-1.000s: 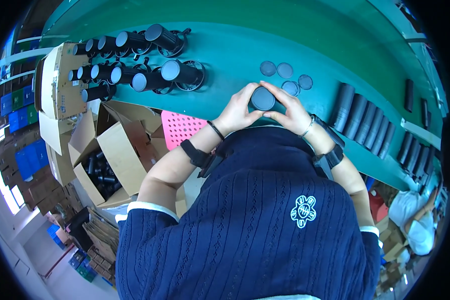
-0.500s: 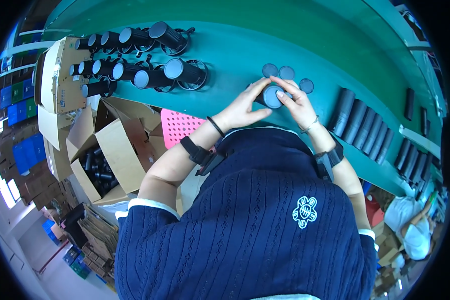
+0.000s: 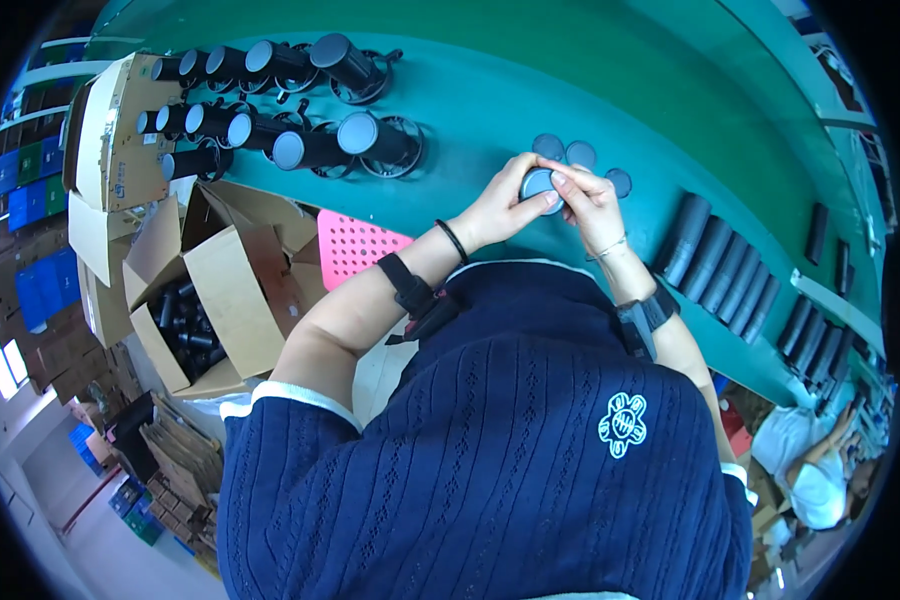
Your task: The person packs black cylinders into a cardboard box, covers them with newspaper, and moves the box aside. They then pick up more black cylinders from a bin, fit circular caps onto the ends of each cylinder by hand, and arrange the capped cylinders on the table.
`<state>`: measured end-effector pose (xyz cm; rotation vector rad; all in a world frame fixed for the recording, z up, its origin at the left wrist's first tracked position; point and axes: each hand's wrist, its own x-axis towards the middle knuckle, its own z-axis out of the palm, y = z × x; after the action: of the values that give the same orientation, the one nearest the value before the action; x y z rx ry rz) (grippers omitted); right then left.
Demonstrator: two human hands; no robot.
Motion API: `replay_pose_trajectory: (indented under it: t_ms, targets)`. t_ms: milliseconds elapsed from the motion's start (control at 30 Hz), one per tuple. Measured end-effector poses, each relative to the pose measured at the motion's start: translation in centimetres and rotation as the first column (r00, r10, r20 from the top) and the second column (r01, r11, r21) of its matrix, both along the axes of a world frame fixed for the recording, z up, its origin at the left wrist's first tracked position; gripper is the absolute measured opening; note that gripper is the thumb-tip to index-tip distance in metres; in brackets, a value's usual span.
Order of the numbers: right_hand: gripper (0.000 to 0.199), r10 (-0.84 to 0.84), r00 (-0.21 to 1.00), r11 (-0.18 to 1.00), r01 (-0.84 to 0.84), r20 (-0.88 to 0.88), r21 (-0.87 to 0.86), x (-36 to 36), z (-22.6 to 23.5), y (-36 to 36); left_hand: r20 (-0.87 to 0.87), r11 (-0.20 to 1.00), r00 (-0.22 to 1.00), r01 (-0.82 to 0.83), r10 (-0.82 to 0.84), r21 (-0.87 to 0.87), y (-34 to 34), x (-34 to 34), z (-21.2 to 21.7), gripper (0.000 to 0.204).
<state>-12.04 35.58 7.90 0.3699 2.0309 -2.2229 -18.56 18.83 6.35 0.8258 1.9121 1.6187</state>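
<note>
Between my two hands, near the front edge of the green table point(image 3: 470, 150), is a dark cylinder with a round grey cap point(image 3: 537, 184) facing up. My left hand point(image 3: 507, 208) is closed round its left side, the thumb at the cap's lower edge. At the right edge of the cap, my right hand point(image 3: 592, 204) grips with bent fingers and thumb. Most of the cylinder's body is hidden beneath the hands. Just beyond them lie three loose round grey caps: one cap point(image 3: 547, 147), a second cap point(image 3: 582, 155) and a third cap point(image 3: 618, 182).
Capped black cylinders with ring bases point(image 3: 375, 140) stand in rows at the left. Several dark tubes point(image 3: 712, 250) lie side by side at the right. Below the table's left part are an open cardboard box point(image 3: 235, 290) of black parts and a pink perforated panel point(image 3: 355, 248). Another person point(image 3: 815, 465) works far right.
My right thumb has slid from the cap's top to its right edge, and the right fingers have curled in. My left thumb has come up against the cap's lower edge.
</note>
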Motion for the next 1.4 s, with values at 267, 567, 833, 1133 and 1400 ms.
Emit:
replay_pose_trajectory:
  t_ms: [267, 567, 833, 1133, 1400]
  targets:
    - [0.024, 0.116, 0.981, 0.963, -0.072, 0.158, -0.261, 1.3, -0.8, 1.2, 0.014, 0.993, 0.993, 0.115, -0.115, -0.008, -0.2, 0.4, -0.9, 0.041]
    - [0.045, 0.072, 0.997, 0.991, -0.074, -0.022, -0.114, -0.4, -1.8, 2.5, 0.394, 0.984, 0.918, -0.109, 0.044, 0.142, 1.4, -0.5, 0.8, 0.046]
    - [0.074, 0.167, 0.985, 0.986, -0.166, -0.037, 0.036, -0.1, -4.3, 2.7, -0.16, 0.997, 0.987, 0.022, -0.034, -0.072, 0.8, -0.4, 1.9, 0.068]
    - [0.073, 0.27, 0.95, 0.963, -0.268, -0.157, 0.036, 1.9, -1.3, 3.0, -0.032, 0.997, 0.999, 0.002, -0.005, -0.083, -0.4, 0.6, 0.8, 0.07]
    - [0.07, 0.29, 0.934, 0.943, -0.241, -0.21, 0.23, 3.6, 0.1, 2.1, -0.208, 0.992, 0.976, 0.035, -0.059, -0.12, -0.6, 1.4, 0.7, 0.065]
